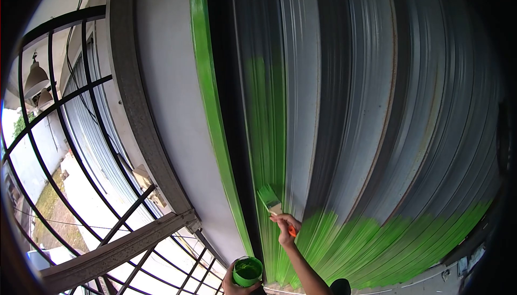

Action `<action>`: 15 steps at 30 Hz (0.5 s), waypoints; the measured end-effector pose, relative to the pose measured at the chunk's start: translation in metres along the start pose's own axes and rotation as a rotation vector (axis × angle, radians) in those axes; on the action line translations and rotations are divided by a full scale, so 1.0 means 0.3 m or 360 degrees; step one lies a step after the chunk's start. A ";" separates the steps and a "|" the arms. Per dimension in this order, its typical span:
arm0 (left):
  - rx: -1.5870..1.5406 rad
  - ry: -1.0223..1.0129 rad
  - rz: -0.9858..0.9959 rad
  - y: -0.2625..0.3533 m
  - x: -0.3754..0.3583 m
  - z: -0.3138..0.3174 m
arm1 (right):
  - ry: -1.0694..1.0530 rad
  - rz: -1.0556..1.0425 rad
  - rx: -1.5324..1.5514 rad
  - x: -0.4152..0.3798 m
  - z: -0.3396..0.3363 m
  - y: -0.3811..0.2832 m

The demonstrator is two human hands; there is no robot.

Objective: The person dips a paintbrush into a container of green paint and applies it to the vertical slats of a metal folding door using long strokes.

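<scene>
My right hand (285, 227) is closed round the orange handle of a paintbrush (270, 200). Green paint coats the bristles, which lie against a partly green strip of the corrugated metal shutter (366, 96). Low in the view, my left hand (231, 281) grips a small paint pot (248, 272) with green paint inside. The shutter's lower part is green across its width, while most of the upper part is bare grey metal. On the strip by the brush, the green reaches much higher.
A glossy green vertical frame (207, 79) edges the shutter on the left, beside a pale wall (167, 69). Further left stand a dark barred metal grille (89, 88) and a brown beam (118, 249). Bell-shaped lamps (36, 77) hang beyond the bars.
</scene>
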State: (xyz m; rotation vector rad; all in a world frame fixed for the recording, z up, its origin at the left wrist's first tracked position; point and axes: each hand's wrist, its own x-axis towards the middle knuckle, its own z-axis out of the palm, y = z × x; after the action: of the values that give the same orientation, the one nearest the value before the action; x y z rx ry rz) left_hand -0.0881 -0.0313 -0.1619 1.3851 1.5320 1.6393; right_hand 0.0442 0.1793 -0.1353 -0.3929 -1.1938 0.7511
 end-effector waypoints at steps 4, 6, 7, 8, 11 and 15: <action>0.0006 0.0006 -0.0004 0.011 0.007 0.020 | 0.0063 0.0259 -0.0102 -0.223 -0.103 0.154; -0.0048 0.0002 -0.0031 0.057 0.020 0.031 | 0.0116 0.0408 -0.0093 -0.347 -0.168 0.236; -0.0026 -0.0002 -0.0034 0.076 0.019 0.035 | 0.0139 0.0484 -0.0088 -0.394 -0.191 0.270; -0.0005 -0.0005 -0.0030 0.094 0.024 0.040 | 0.0183 0.0515 -0.0085 -0.417 -0.202 0.304; -0.0054 -0.0031 -0.0061 0.138 0.022 0.051 | 0.0262 0.0591 -0.0047 -0.442 -0.201 0.342; -0.0096 -0.0053 -0.0046 0.129 0.006 0.047 | 0.0261 0.0479 0.0062 -0.271 -0.103 0.267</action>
State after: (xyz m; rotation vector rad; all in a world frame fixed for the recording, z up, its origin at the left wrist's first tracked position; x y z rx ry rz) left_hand -0.0657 -0.0333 -0.1273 1.3459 1.4648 1.6239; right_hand 0.0339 0.1815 -0.2530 -0.5988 -0.9748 0.9805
